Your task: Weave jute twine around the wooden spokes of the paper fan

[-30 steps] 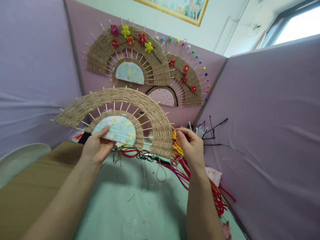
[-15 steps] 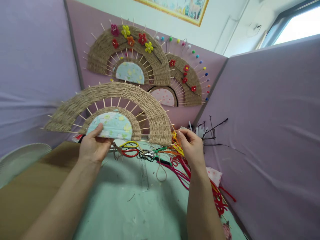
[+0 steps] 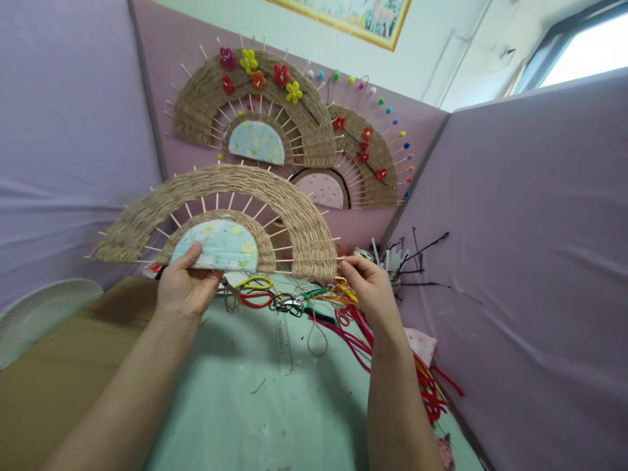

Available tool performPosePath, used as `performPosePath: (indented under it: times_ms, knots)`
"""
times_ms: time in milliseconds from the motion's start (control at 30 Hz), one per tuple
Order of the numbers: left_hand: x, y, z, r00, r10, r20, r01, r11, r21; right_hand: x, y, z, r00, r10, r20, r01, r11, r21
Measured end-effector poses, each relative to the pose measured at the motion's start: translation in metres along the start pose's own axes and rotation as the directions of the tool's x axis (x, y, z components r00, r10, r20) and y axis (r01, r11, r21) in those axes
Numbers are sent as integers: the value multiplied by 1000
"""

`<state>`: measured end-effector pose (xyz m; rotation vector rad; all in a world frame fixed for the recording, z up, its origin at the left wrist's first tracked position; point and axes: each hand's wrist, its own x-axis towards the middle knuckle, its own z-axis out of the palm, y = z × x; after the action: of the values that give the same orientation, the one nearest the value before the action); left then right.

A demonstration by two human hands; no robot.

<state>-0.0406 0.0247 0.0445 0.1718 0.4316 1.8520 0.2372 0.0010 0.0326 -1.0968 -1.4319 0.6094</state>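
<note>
a craft booth (cloth-covered panels [image 3: 520, 261] around), shown by scissors [image 3: 258, 305], ruler [image 3: 283, 343] and woven fans [image 3: 230, 180].

L hand [image 3: 184, 288], R hand [image 3: 370, 288] bare; f'arms [image 3: 130, 383] ditto.

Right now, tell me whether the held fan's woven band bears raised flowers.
No: the woven band of the fan in the left hand shows none, while bright flowers dot the fans behind.

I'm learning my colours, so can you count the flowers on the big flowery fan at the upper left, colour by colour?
Yellow flowers: 2
Red flowers: 2
Orange flower: 1
Purple-pink flower: 1
Total: 6 flowers
</note>
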Motion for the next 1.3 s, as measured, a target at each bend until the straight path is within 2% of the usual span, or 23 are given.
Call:
performPosePath:
  times_ms: [167, 367, 467, 567, 733, 833, 1100, 1300]
  knots:
    - [0, 0, 0, 999, 30, -22, -30, 1000, 2, -1, 0, 0, 1000, -29, 6, 29, 996, -85]
    - [1, 0, 0, 997, 79, 13, -79, 997, 2, -5, -9, 5, 982, -182, -54, 153, 928, -339]
    - [1, 1, 0, 995, 101, 17, -101, 995, -10, -8, -14, 7, 973, -223, -64, 181, 901, -394]
    - [2, 2, 0, 994, 106, 1, -106, 994, -21, -11, -17, 8, 979, -200, -33, 171, 902, -397]
    - [2, 4, 0, 995, 95, -2, -95, 995, -3, -14, -16, 8, 980, -165, 113, 196, 908, -371]
    - [2, 6, -1, 997, 79, -28, -78, 997, 5, -14, -17, 9, 975, -154, 163, 203, 912, -356]
    - [3, 8, -1, 999, 14, -38, -16, 998, -56, -8, -10, 6, 978, -49, 202, 101, 961, -256]
    - [8, 6, -5, 1000, -20, -21, 20, 1000, -2, -7, -10, -2, 991, -58, 117, 86, 966, -245]
